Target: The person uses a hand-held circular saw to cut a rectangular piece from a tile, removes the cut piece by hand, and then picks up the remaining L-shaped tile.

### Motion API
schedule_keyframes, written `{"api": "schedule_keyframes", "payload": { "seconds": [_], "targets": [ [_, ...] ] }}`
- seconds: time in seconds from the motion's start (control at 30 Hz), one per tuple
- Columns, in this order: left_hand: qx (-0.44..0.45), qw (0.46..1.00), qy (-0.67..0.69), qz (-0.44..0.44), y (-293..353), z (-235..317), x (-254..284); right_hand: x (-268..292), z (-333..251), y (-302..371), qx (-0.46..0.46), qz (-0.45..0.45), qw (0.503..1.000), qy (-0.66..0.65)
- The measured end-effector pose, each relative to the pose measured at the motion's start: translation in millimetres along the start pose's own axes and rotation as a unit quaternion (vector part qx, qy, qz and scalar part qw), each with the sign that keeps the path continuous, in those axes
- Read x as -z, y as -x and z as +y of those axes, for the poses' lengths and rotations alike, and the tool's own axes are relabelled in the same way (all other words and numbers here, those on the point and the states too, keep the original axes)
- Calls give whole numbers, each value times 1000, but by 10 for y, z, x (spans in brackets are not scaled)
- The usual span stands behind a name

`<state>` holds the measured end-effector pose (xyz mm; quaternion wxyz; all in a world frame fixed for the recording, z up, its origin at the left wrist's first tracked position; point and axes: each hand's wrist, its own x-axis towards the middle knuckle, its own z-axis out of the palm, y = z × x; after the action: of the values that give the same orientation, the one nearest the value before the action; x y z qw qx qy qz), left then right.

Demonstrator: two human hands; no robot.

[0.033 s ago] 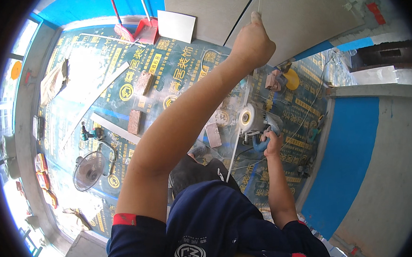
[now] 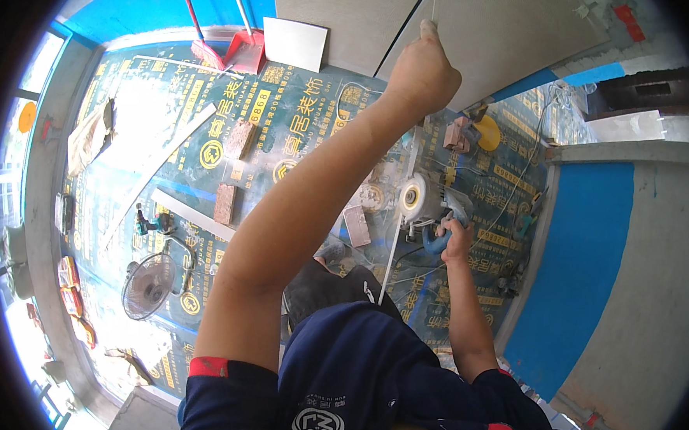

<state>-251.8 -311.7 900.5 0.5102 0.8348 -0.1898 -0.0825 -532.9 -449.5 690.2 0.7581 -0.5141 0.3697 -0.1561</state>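
Note:
My left arm reaches far forward, and my left hand (image 2: pixel 429 69) is closed in front of a large beige tile (image 2: pixel 514 31) standing at the wall. A thin pale line shows above its thumb; whether the fingers hold something is hidden. Lower right, my right hand (image 2: pixel 459 240) grips the handle of a handheld disc cutter (image 2: pixel 437 241). Its round pale disc (image 2: pixel 412 198) faces up toward me. Just below the disc, a narrow white strip (image 2: pixel 390 259) runs down toward my legs. A reddish brick (image 2: pixel 356 225) lies to the left of the cutter.
Printed green sheeting (image 2: pixel 293 132) covers the floor. A fan (image 2: pixel 149 286) and a cordless drill (image 2: pixel 154 223) are at left, near long white strips (image 2: pixel 192 215). A red dustpan (image 2: pixel 246 53) and broom (image 2: pixel 208 55) stand at the back. More bricks (image 2: pixel 457 135) lie beyond the cutter; a cable (image 2: pixel 508 214) trails right.

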Motion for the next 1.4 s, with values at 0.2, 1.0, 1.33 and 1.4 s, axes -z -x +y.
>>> {"api": "schedule_keyframes", "payload": {
  "seconds": [0.2, 1.0, 1.33, 1.4],
  "targets": [
    [-8, 1000, 7, 11, 19, -5, -4, 37, 34, -33, 7, -6, 1000, 17],
    [11, 999, 29, -14, -156, -44, -32, 502, -229, 323, -99, -40, 981, -164],
    [15, 998, 62, -29, -231, -40, -102, 385, -94, 343, -91, -28, 991, -89],
    [-3, 999, 54, 1, -276, -110, -159, 325, -30, 334, -82, -5, 994, -67]
  ]
}}
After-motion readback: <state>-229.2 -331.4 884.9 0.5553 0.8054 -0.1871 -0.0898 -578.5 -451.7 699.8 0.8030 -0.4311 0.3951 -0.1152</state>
